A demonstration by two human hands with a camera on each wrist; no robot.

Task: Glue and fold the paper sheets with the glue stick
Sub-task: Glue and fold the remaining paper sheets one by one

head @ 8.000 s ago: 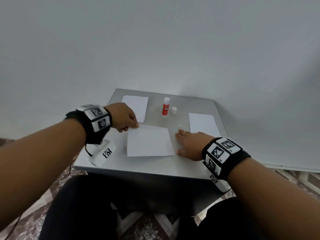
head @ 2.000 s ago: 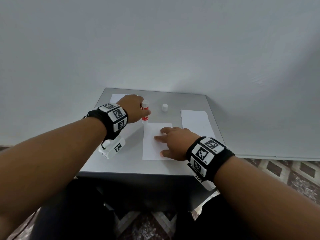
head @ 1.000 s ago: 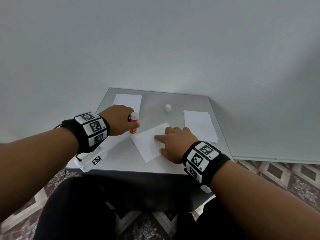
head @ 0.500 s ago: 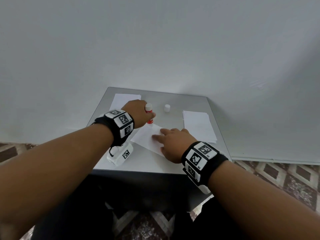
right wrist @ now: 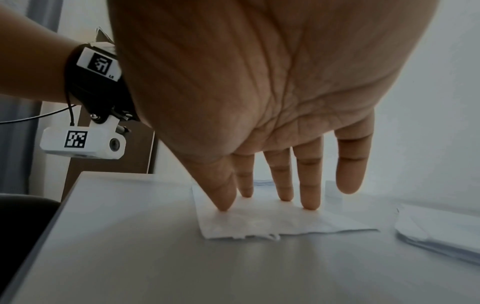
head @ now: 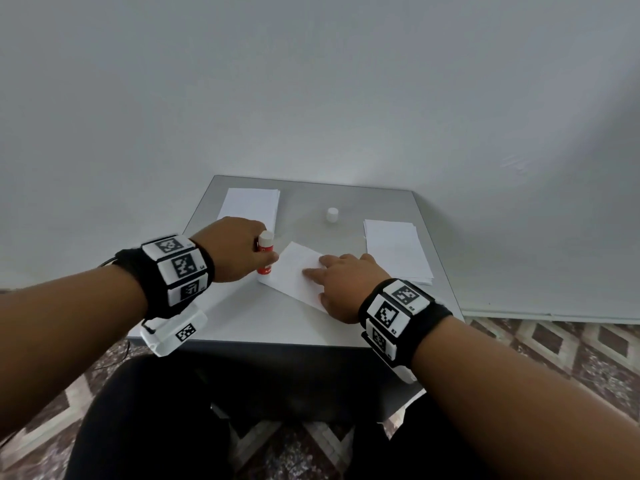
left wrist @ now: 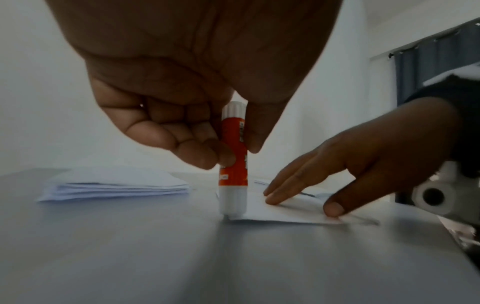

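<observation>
While curled round upright glue stick (left wrist: 233, 162), left hand (head: 239, 247) touches its tip to paper sheet (head: 294, 275); right hand (head: 346, 289), fingers straight, presses sheet onto counter (head: 263, 317).

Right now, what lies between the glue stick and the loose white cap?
Only bare table, in the head view: glue stick stands at the sheet's corner, cap farther back.

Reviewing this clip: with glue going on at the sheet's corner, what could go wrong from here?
The glue stick, held upright by the left hand, sits right at the sheet's corner, so glue may smear onto the table. The right hand pins only the far side, so the corner could drag or crumple.
</observation>
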